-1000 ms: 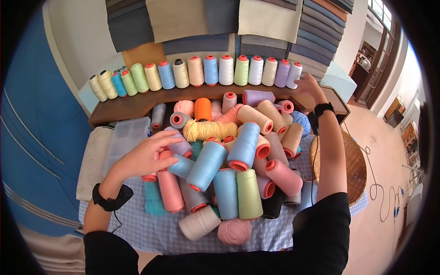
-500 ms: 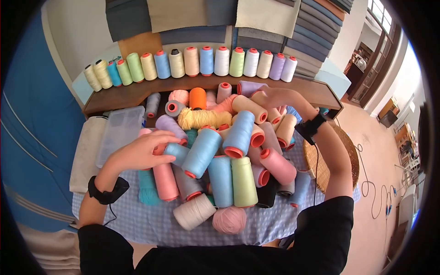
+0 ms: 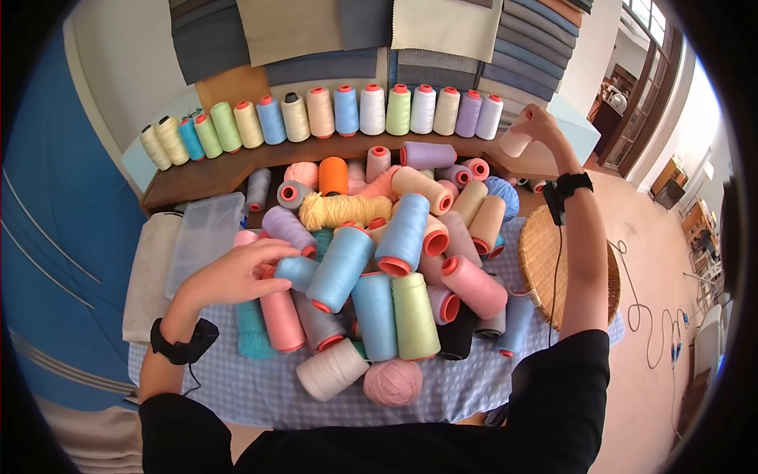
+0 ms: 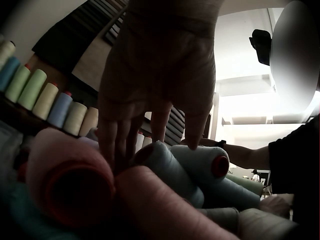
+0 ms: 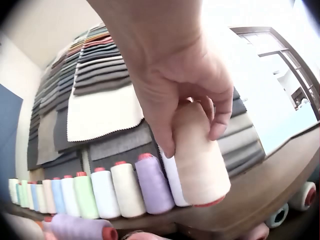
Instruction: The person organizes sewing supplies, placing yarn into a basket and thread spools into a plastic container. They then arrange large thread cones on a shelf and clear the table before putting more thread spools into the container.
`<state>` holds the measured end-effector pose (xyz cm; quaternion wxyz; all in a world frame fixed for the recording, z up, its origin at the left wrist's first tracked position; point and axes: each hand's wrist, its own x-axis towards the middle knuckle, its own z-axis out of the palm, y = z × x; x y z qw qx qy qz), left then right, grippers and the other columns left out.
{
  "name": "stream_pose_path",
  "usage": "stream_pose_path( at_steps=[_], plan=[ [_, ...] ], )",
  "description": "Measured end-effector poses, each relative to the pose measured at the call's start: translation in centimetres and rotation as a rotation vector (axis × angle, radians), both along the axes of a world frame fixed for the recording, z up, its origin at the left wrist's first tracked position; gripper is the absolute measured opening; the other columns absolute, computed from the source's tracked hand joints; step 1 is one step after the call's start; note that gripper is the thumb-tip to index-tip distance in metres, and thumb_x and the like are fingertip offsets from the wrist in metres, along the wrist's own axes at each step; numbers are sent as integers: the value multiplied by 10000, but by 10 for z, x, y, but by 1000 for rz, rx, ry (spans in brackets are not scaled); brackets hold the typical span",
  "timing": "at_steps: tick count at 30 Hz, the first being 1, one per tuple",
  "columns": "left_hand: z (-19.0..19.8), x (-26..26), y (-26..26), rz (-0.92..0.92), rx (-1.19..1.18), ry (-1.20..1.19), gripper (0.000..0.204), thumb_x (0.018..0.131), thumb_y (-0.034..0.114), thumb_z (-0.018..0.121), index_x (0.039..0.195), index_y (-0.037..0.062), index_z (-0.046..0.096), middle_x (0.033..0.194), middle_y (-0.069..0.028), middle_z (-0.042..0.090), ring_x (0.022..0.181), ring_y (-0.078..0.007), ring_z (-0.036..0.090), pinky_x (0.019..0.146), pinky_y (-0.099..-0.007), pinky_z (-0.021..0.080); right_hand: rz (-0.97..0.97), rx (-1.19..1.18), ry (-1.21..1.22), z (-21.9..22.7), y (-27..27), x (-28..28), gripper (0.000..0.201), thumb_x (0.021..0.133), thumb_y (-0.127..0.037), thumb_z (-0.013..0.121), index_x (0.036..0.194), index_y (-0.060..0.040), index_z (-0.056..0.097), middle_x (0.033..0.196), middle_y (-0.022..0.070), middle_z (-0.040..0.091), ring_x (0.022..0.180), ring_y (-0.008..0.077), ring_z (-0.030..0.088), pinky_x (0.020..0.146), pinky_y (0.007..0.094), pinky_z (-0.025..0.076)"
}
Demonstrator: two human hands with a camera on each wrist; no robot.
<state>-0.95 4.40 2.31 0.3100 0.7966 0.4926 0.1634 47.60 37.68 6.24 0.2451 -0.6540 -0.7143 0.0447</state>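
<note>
My right hand [image 3: 534, 126] grips a pale peach thread cone [image 5: 199, 160] by its narrow top, thumb on one side and fingers on the other. That cone is close over the wooden shelf [image 3: 545, 162], to the right of the white cone [image 3: 490, 117] ending the standing row. My left hand [image 3: 239, 272] hovers at the left of the heap, fingers relaxed and thumb apart. Beside its fingertips lies a light blue cone [image 3: 298, 272], with a pink cone [image 4: 165, 205] just below. In the left wrist view, the palm [image 4: 160, 70] shows above these cones.
Cones and yarn, including a yellow skein [image 3: 345, 212] and a pink ball [image 3: 392, 382], are heaped on a checkered cloth [image 3: 253, 395]. A clear plastic box [image 3: 201, 245] lies left, a wicker basket [image 3: 545, 268] right. Fabric samples [image 3: 296, 35] hang behind the row.
My right hand went from the end of the row down into the back of the heap, then rose to the shelf's right end with a pale peach cone. The left hand has barely moved.
</note>
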Motion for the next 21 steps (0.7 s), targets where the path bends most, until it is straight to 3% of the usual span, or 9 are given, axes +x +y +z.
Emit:
stream_pose_path(
  at_steps=[1, 4, 6, 10, 12, 13, 15, 19, 21],
  plan=[
    [-1, 0, 0, 3, -3, 8, 443, 817, 156, 641, 1228, 50, 512, 1224, -70, 506, 1024, -171, 512, 812, -277, 474, 3, -3, 8, -15, 13, 8, 578, 605, -285, 778, 1071, -37, 542, 943, 119, 608, 756, 235, 628, 557, 327, 535],
    [-2, -1, 1, 0, 18, 29, 452, 819, 163, 645, 1238, 60, 508, 1236, -76, 494, 1020, -176, 515, 823, -283, 476, -25, 376, -20, -54, 48, 21, 594, 590, -288, 786, 1066, -27, 544, 972, 156, 620, 820, 277, 633, 669, 341, 531],
    [1, 0, -1, 14, 21, 52, 464, 818, 167, 651, 1247, 72, 503, 1250, -89, 479, 1034, -184, 519, 845, -293, 474, -78, 545, 150, -68, 59, 18, 638, 586, -327, 785, 1082, -15, 532, 968, 180, 631, 865, 303, 631, 749, 348, 509],
    [1, 1, 0, 42, 21, 68, 470, 812, 166, 661, 1248, 80, 506, 1264, -107, 467, 1062, -202, 517, 871, -309, 470, -214, 275, 133, -56, 64, 3, 670, 592, -361, 776, 1088, 5, 513, 981, 178, 631, 862, 295, 636, 708, 355, 516],
    [2, 4, -1, 39, 41, 72, 472, 807, 166, 667, 1244, 80, 512, 1278, -123, 458, 1079, -213, 516, 883, -320, 465, -232, 49, 177, -50, 63, -2, 675, 594, -383, 763, 1118, -22, 537, 1086, 217, 605, 1044, 320, 577, 873, 383, 463],
    [2, 4, -1, 41, 40, 74, 472, 807, 166, 667, 1244, 80, 512, 1278, -123, 458, 1079, -213, 516, 883, -320, 465, -229, 47, 178, -54, 70, -1, 675, 594, -383, 763, 1118, -22, 537, 1086, 217, 605, 1044, 320, 577, 873, 383, 463],
    [2, 5, -2, 58, 31, 61, 474, 803, 171, 673, 1241, 82, 516, 1292, -133, 451, 1073, -219, 518, 883, -325, 464, -277, 269, 123, -68, 86, 4, 684, 620, -371, 756, 1134, 3, 504, 972, 178, 637, 750, 273, 656, 654, 343, 526],
    [1, 4, -1, 45, 68, 104, 479, 798, 174, 676, 1239, 80, 516, 1295, -141, 450, 1084, -224, 514, 887, -325, 457, -257, 388, 180, -104, 115, 18, 704, 633, -351, 755, 1192, -17, 489, 955, 155, 644, 700, 235, 657, 613, 330, 525],
    [3, 4, -1, 74, 11, 102, 480, 794, 174, 676, 1237, 79, 517, 1295, -144, 452, 1096, -238, 506, 884, -328, 458, -260, 251, 290, -114, 121, 22, 642, 662, -316, 740, 1190, -29, 514, 884, 133, 652, 676, 199, 655, 575, 299, 526]
  ],
)
